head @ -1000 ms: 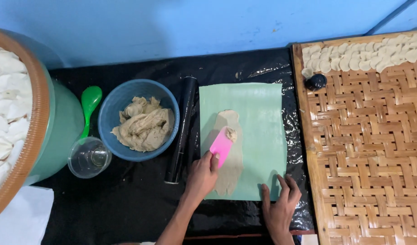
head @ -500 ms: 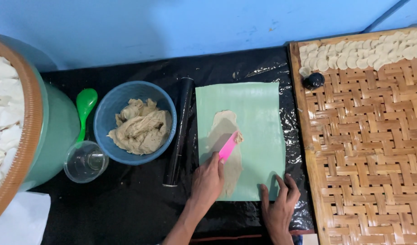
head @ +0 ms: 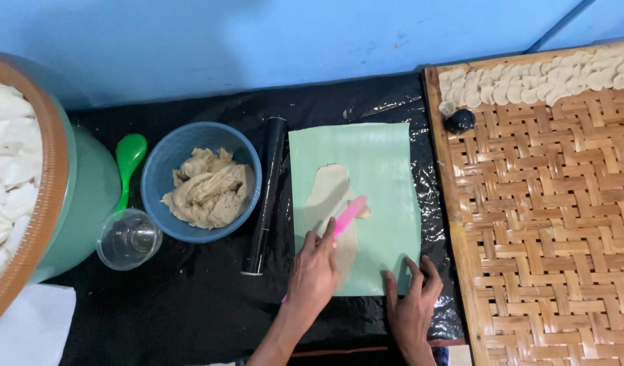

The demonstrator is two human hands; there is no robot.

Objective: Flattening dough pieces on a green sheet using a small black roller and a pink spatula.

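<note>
My left hand (head: 314,271) grips a pink spatula (head: 348,215), whose blade lies on a thin smear of beige dough (head: 329,196). The dough runs lengthwise down a pale green sheet (head: 383,176) laid on black plastic (head: 190,305). My right hand (head: 412,305) rests flat with fingers spread on the sheet's near right corner. Left of the sheet lies a black rolling tube (head: 266,196). Beyond that, a blue bowl (head: 164,169) holds a lump of the same dough (head: 210,193).
A woven bamboo tray (head: 549,224) fills the right side, with several white dough rounds (head: 536,81) along its far edge and a small black knob (head: 459,121). At left are a green tub (head: 88,196) topped by a basket of white pieces (head: 7,163), a green spoon (head: 130,159) and a clear cup (head: 129,238).
The pink spatula has slid a little to the right across the dough smear and turned from broad face to a narrower angle. My right hand stays on the sheet's corner.
</note>
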